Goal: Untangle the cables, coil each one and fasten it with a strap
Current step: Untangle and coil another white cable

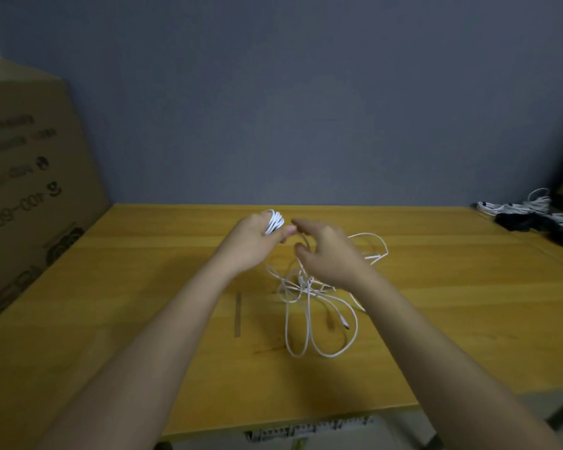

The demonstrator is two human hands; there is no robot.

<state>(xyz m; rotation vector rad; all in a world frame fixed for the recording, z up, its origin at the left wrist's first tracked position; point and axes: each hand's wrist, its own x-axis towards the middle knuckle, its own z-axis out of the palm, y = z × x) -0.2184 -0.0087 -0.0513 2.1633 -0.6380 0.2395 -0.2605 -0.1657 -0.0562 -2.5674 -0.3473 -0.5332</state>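
Note:
My left hand (255,240) grips a small coil of white cable (274,221) above the far middle of the yellow table (143,303). My right hand (329,251) hovers just right of it with fingers loosely curled around the strand that runs from the coil. Below both hands a tangle of white cable (309,303) lies on the table in long loops, with a plug end (345,323) lying inside one loop. Another loop (376,246) sticks out to the right behind my right hand.
A large cardboard box (30,190) stands along the table's left edge. At the far right lies a heap of white and black cables (540,212). A grey wall closes the back. A strip of tape (238,315) lies on the table.

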